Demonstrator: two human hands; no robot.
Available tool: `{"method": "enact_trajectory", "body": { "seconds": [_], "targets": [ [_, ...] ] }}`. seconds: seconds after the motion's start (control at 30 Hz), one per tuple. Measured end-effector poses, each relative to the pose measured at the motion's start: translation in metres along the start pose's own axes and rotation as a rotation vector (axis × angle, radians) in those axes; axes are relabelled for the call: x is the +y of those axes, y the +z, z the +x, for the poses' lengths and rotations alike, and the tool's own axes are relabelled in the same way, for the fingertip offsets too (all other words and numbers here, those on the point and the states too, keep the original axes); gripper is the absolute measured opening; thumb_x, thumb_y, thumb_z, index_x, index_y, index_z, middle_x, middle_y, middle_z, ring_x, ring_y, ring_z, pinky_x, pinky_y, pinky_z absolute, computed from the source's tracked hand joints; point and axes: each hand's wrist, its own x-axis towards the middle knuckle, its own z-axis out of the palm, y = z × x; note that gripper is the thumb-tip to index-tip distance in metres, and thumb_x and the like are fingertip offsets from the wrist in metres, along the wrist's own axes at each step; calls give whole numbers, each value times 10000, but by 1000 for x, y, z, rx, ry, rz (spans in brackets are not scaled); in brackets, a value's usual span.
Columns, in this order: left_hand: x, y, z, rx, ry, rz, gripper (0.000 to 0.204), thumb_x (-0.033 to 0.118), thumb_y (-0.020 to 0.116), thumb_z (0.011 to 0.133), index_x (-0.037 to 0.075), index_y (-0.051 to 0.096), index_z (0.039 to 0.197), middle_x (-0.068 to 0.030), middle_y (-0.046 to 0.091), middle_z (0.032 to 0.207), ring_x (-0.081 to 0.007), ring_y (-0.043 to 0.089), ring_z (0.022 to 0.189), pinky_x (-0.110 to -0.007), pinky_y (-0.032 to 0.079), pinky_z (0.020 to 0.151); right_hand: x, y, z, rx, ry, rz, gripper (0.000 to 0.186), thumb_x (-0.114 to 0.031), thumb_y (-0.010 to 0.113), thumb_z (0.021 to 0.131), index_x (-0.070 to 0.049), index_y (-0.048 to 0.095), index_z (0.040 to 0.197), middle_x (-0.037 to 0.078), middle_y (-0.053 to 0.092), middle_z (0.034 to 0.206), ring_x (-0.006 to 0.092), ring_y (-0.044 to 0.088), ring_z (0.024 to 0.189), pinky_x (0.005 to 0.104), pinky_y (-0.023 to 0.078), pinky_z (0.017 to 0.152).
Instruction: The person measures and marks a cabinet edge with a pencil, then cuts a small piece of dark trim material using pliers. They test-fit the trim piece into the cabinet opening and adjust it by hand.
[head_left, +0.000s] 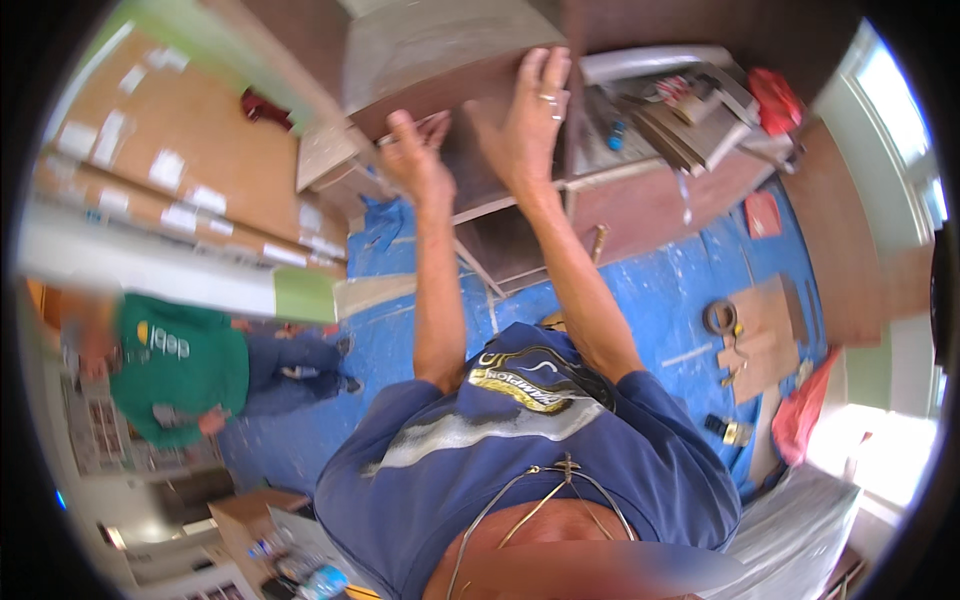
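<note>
Both my arms reach forward to a dark brown wooden cabinet (480,160). My right hand (530,130), with a ring on one finger, has its fingers stretched out against a brown wooden panel (450,85) across the cabinet's front. To its left, my left hand (420,165) is at the panel's lower left part, thumb up and fingers apart. Whether its fingertips touch the panel's edge, I cannot tell. Neither hand visibly grips anything. Below the panel is an open compartment (505,240).
A person (180,355) in a green shirt stands at the left. Wood pieces (690,120) and a blue bottle (616,135) lie on the cabinet's right section. Blue sheeting (650,290) covers the floor, with a tape roll (719,317) and cardboard (765,340) at right.
</note>
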Motion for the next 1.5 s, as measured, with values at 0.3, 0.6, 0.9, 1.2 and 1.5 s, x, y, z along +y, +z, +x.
{"method": "enact_trajectory", "body": {
  "seconds": [0.3,0.6,0.9,1.2,1.5],
  "targets": [
    [17,-25,-75,-394,-273,-162,520,499,688,950,65,661,1236,-91,685,1208,-211,657,1005,-385,559,891,75,-93,-51,-213,569,1096,983,-428,874,802,-10,392,1550,220,515,1456,276,573,1237,392,487,1019],
    [4,9,-157,-702,-400,240,471,348,591,1052,37,509,1395,-136,694,1181,-232,687,1078,-394,566,971,139,-188,-142,47,893,518,591,-408,919,753,-3,580,1017,71,597,954,175,621,917,340,483,760],
    [-18,36,-193,-572,-344,245,508,270,623,1039,-49,462,1401,-190,647,1252,-268,681,1070,-388,567,921,140,-244,-228,-24,1036,966,342,-309,808,909,-83,551,883,18,604,820,127,645,752,303,483,683],
    [-8,16,-288,-776,86,558,328,130,628,1026,-126,588,1228,-228,688,1181,-274,700,1042,-372,573,907,126,-277,-275,55,1098,432,321,-311,803,909,-52,616,886,30,638,757,103,610,661,256,484,555],
    [45,-18,-342,-451,-334,376,392,233,575,1054,-103,589,1254,-216,688,1135,-283,705,989,-369,593,874,79,-356,-297,-185,1036,301,388,-396,793,902,-68,597,833,33,620,735,102,557,653,277,431,531]
  ]
}}
